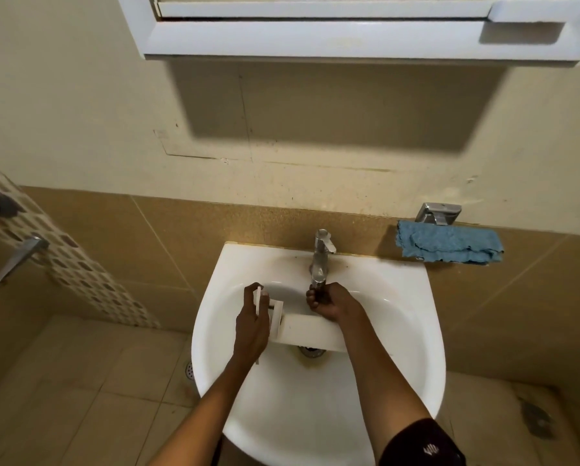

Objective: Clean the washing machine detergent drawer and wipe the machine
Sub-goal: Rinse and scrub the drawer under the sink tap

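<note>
Room: bathroom corner, walled in tan glazed tiles below cream paint, with a white cabinet (315,38) mounted overhead.
Basin: glossy white ceramic wash basin (399,274), oval bowl, with a metal drain (310,350) at the bottom and brown staining around it.
Task's thing: the detergent drawer (310,331), a long box of smooth white plastic, is laid across the bowl just below the chrome tap (321,250).
Left hand (251,326): fingers are curled round the drawer's thin, flat front end, which is held steady.
Right hand (332,301): fingers are bunched under the spout at the drawer's far end; what is held, if anything, cannot be told.
Step in hand: the drawer is judged to be at the rinsing stage; running water cannot be made out.
Next move: the compartments probably need scrubbing and turning under the spout.
Cloth: a soft, crumpled blue cloth (449,245) is draped beside the basin, likely kept for wiping the machine.
</note>
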